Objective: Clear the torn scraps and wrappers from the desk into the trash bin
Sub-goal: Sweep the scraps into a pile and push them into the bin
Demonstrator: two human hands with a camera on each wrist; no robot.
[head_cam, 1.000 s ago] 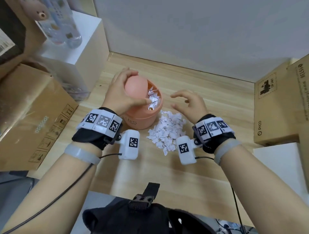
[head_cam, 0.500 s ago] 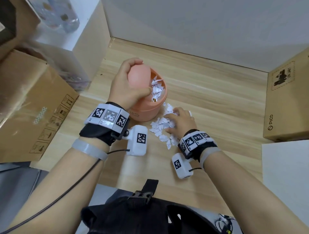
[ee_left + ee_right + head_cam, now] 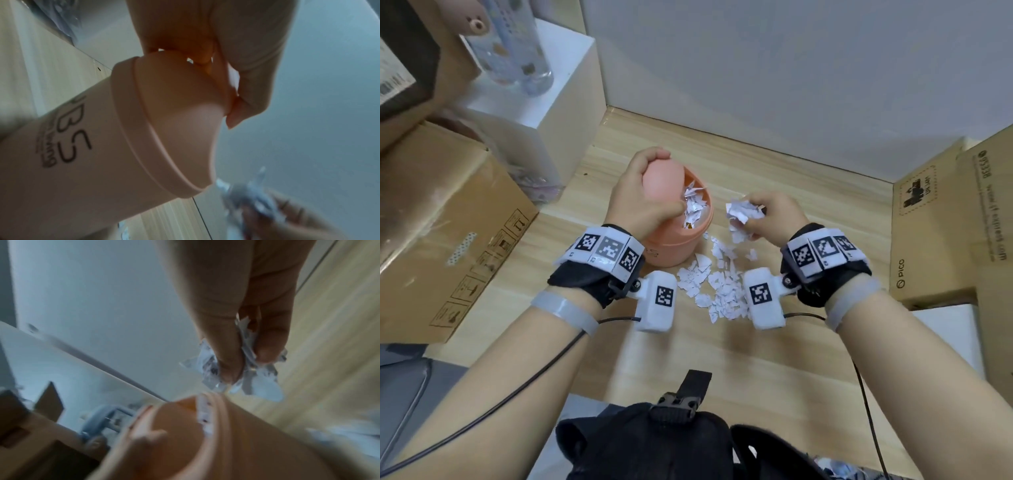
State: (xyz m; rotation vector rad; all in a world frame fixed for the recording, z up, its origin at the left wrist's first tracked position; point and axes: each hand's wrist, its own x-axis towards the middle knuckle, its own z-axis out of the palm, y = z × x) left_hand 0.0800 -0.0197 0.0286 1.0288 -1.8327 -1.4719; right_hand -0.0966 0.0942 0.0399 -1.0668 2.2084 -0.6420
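The right hand (image 3: pixel 774 219) pinches a bunch of torn paper scraps (image 3: pixel 743 214) between thumb and fingertips (image 3: pixel 265 353), raised above the desk (image 3: pixel 791 359) at about 3 o'clock from the pink trash bin (image 3: pixel 678 243), probably so it can drop them straight into the opening. The left hand (image 3: pixel 643 202) is clenched around the bin's swing lid (image 3: pixel 664 181) and tips it back, which I judge keeps the mouth open and the light bin steady. More scraps (image 3: pixel 719 284) lie loose on the desk at 5 o'clock from the bin, just beside its base, while some paper already fills the bin.
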